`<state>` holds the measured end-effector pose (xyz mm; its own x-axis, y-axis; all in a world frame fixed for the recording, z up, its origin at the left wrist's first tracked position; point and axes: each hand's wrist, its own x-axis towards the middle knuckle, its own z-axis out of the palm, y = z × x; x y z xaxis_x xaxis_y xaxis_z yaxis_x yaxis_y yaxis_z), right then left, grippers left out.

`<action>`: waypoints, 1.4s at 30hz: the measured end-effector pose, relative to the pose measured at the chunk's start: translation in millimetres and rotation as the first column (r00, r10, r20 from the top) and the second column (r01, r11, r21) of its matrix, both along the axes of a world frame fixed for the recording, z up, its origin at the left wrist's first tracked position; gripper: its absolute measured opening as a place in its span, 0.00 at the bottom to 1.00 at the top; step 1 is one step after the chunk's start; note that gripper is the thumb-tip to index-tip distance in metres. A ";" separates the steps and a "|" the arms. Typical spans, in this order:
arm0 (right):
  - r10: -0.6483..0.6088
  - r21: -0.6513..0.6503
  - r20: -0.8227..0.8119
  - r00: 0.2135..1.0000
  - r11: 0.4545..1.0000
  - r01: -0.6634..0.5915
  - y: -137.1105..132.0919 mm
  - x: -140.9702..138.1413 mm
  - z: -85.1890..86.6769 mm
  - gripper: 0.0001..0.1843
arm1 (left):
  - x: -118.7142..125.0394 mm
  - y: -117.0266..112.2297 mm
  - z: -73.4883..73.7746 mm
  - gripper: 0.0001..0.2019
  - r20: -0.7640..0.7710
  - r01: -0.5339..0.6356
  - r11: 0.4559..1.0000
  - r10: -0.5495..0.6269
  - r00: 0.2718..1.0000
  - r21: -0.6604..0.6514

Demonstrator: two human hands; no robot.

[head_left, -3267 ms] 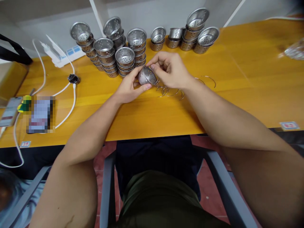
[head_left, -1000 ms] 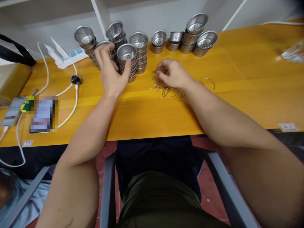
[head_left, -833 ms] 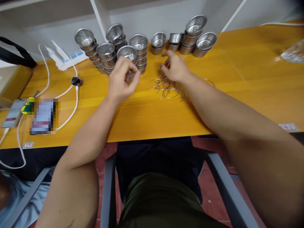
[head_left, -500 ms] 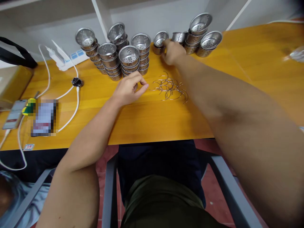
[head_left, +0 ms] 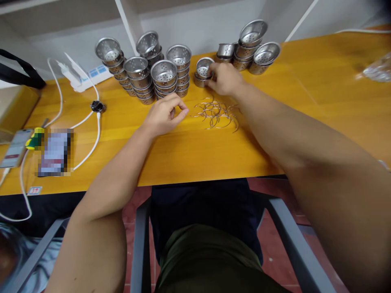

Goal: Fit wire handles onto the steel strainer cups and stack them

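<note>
A yellow-brown wooden surface stretches across the scene before a seated person. At far left, five stacks of perforated metal cups stand close together; at far right, a smaller group of stacked cups lines the back. A white power strip lies left of the larger group. The right hand, reaching to the far middle, is clamped on the right side of a short pair of nested cups, which stands between the two groups. The left hand rests just in front of the left stacks, fingers loosely curled, thumb slightly apart from the forefinger. A phone, its screen pixelated, lies near left. Thin curved wires are heaped right of the left hand, on the near side of the pair. A small label marks the near left edge.
</note>
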<state>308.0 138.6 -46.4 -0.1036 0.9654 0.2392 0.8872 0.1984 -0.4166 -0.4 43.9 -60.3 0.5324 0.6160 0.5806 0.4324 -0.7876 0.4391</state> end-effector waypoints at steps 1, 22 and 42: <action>0.039 0.021 -0.052 0.998 0.999 -0.038 -1.0 4.3 -4.2 0.17 | 0.2 -0.1 0.1 0.04 0.001 0.003 1.000 -0.003 1.000 -0.001; 0.256 0.067 -0.692 0.675 0.954 -0.293 -79.2 -27.4 27.3 0.20 | -5.6 23.8 -25.9 0.41 0.097 0.031 0.999 -0.030 0.995 -0.017; 0.463 0.139 -0.655 0.597 0.851 -0.506 -131.4 -59.5 -5.3 0.31 | -2.7 40.5 -25.1 0.44 0.083 0.095 0.973 -0.114 0.990 0.211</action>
<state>248.4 7.1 -51.7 -0.4020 0.8331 0.3799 0.1705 0.4758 -0.8629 -3.1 84.4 -85.4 0.5247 0.4218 0.7394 0.3074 -0.9039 0.2975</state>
